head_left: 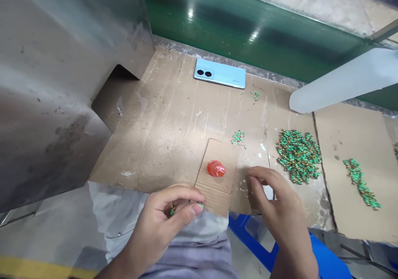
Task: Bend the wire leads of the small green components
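My left hand hovers at the near edge of the cardboard sheet, fingers pinched on a few small green and gold parts. My right hand rests on the cardboard's front edge, fingers curled; what they hold, if anything, is hidden. A red round piece sits on a small cardboard square between the hands. A large heap of green and gold parts lies to the right of my right hand, and a small cluster lies just beyond the square.
A light blue phone lies face down at the back, by a green belt. A metal housing walls the left. A white tube reaches in from the right. More green parts lie on the right cardboard. A blue stool stands below.
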Action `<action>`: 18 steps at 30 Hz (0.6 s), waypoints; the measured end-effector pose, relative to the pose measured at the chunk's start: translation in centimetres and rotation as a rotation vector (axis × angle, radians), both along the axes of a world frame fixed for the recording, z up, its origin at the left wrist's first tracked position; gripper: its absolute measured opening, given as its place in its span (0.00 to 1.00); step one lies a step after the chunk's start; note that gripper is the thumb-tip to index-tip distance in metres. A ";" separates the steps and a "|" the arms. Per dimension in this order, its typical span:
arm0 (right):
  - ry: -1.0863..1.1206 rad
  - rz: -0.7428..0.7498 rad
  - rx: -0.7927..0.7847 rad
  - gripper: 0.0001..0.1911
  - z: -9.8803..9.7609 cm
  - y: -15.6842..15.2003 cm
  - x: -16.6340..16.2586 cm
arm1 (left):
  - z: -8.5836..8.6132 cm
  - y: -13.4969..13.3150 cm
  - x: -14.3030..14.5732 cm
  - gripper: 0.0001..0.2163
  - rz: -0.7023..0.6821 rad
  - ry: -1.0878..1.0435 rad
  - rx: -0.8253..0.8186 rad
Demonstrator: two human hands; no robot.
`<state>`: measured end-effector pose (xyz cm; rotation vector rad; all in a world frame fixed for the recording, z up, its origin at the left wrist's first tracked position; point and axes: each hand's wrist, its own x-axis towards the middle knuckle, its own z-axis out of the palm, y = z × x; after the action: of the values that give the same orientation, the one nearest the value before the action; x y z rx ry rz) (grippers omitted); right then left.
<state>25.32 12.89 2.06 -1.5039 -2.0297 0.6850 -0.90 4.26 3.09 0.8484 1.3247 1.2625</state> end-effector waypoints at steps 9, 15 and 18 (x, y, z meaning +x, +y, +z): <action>-0.102 -0.109 0.079 0.09 -0.5 5.4 -2.4 | -0.5 -0.9 -0.5 0.03 0.000 -0.014 -0.094; -0.160 -0.124 0.071 0.11 -1.4 6.4 -3.3 | -0.7 -1.2 -0.5 0.03 -0.021 0.012 -0.101; -0.153 -0.119 0.069 0.08 -1.4 6.3 -3.2 | -0.8 -1.3 -0.2 0.04 -0.034 0.004 -0.083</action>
<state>22.13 19.16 0.68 -1.6659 -2.0325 0.4607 -1.11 2.96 2.31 0.8124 1.3515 1.1721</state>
